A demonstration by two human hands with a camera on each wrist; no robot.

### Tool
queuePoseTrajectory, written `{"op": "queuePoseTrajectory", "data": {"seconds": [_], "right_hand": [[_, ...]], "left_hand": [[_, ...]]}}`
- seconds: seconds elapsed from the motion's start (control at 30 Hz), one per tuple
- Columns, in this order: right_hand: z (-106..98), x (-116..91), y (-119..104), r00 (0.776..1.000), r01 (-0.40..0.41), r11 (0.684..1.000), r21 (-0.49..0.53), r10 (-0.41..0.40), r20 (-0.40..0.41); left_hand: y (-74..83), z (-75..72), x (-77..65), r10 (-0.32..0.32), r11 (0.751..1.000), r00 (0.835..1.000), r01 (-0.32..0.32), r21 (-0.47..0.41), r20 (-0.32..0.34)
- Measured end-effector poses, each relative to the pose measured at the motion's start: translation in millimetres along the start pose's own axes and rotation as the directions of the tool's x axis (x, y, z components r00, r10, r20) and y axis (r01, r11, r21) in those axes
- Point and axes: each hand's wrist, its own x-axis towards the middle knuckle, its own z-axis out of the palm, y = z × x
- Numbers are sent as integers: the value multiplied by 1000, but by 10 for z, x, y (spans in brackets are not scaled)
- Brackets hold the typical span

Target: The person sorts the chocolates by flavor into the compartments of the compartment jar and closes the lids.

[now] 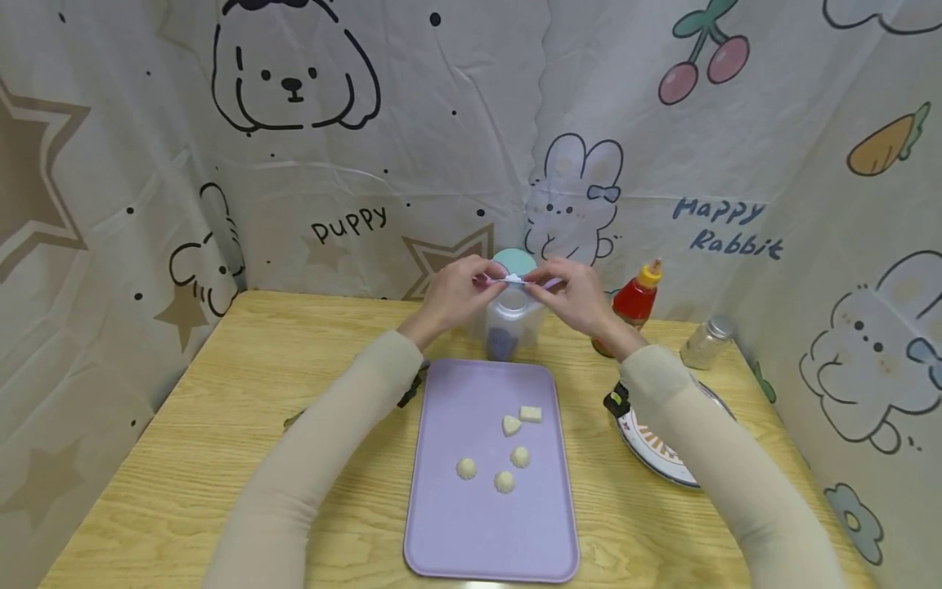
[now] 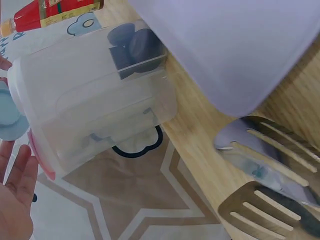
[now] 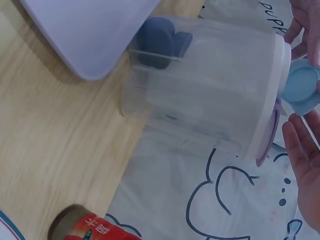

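Observation:
My left hand (image 1: 459, 293) and right hand (image 1: 572, 296) meet above a clear lidded container (image 1: 513, 315). Between them, thumbs and fingertips pinch a small thin pale piece (image 1: 513, 279) with white on top, seen edge-on; its kind is not clear. Just behind the hands is a round light-blue lid (image 3: 301, 86), which also shows in the left wrist view. Dark blue pieces (image 2: 140, 47) lie inside the container. Below it, the lilac tray (image 1: 489, 536) bears several small cream-coloured moulded pieces (image 1: 520, 456), domed, triangular and rectangular.
A red squeeze bottle with a yellow cap (image 1: 636, 294) and a glass shaker jar (image 1: 708, 342) stand at the right. Under the right forearm is a patterned plate (image 1: 648, 448). Slotted metal spatulas (image 2: 260, 207) lie left of the tray. Printed curtains (image 1: 353, 180) border the table.

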Motion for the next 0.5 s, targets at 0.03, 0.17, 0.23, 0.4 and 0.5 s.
{"op": "queuePoseTrajectory", "data": {"seconds": [0.03, 0.17, 0.23, 0.4, 0.5], "right_hand": [[8, -18, 1, 1000, 4, 1000, 2, -4, 1], [42, -84, 8, 999, 37, 999, 9, -37, 5], [60, -107, 18, 998, 63, 998, 4, -63, 4], [97, -150, 42, 993, 115, 993, -36, -115, 1], [114, -176, 54, 991, 131, 989, -72, -130, 19]], "left_hand": [[-4, 1, -13, 3, 1000, 1000, -3, -1, 2], [-11, 4, -79, 11, 1000, 1000, -12, 26, 21], [-17, 6, -110, 19, 998, 999, -21, 56, 28], [-43, 22, -156, 61, 993, 997, -65, 94, 45], [-61, 35, -176, 83, 990, 995, -88, 112, 56]]}}
